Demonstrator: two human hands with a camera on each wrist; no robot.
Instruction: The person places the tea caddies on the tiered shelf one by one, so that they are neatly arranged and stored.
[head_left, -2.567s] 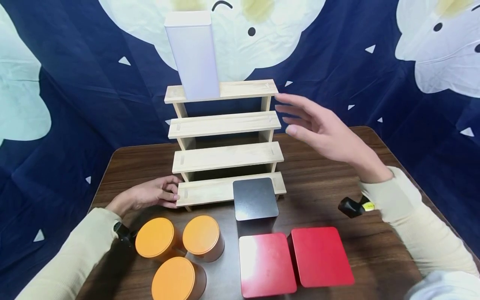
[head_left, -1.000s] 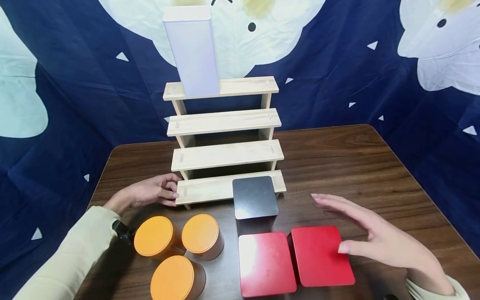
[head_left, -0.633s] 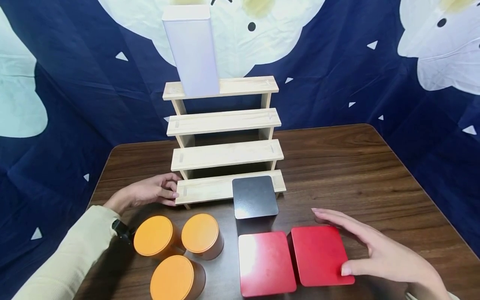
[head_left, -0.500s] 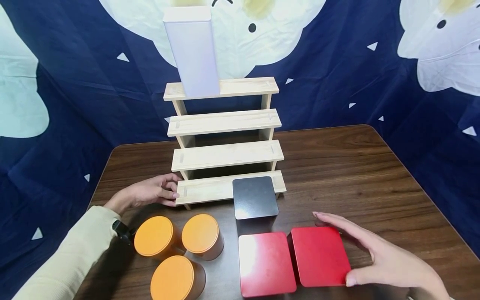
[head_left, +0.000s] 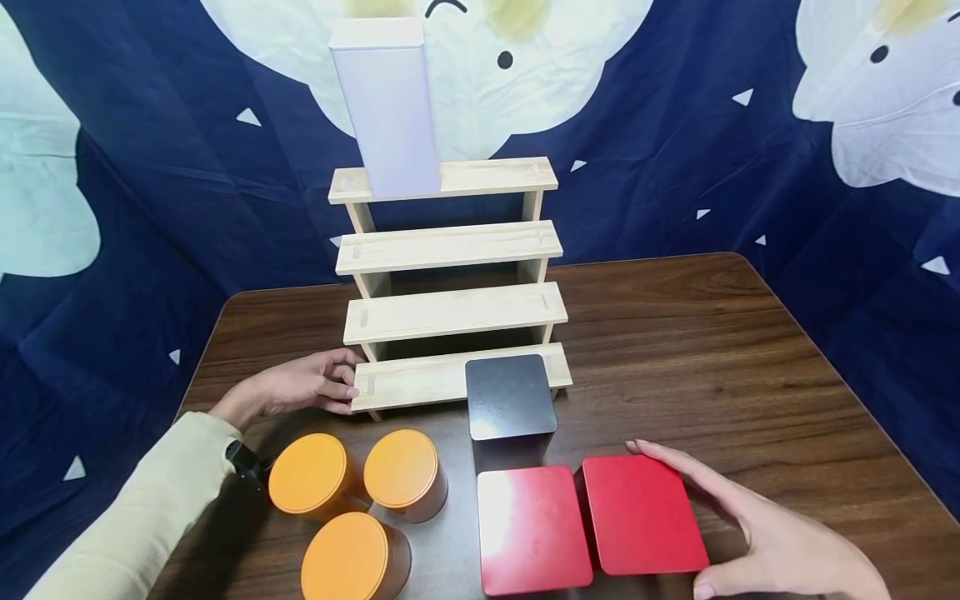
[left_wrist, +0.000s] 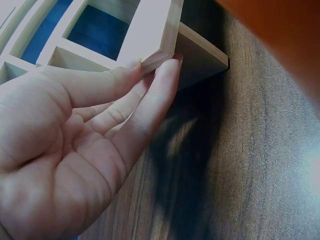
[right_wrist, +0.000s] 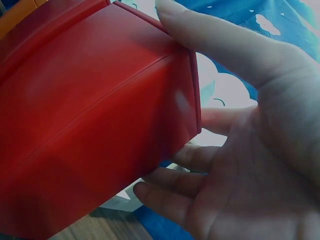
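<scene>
At the left end of the lowest step of a pale wooden stepped shelf (head_left: 453,312), my left hand (head_left: 303,385) pinches the board's corner between thumb and fingers, as the left wrist view shows closely. My right hand (head_left: 772,533) spreads around the right-hand red square tin (head_left: 643,514), fingertips by its far edge and thumb by its near right corner. A gap shows between palm and tin; firm contact cannot be made out. A second red square tin (head_left: 534,529) stands just left of it. The black square tin (head_left: 512,397) stands in front of the lowest step.
Three round orange tins (head_left: 405,468) stand together at the front left of the dark wooden table (head_left: 675,333). On the shelf's top step stands a tall white box (head_left: 390,117). A dark blue cloth (head_left: 660,125) with white clouds hangs behind.
My right hand has come down from beside the upper shelf to the right-hand red tin, then slid slightly nearer around it. The left hand stays on the shelf; the tins have not moved.
</scene>
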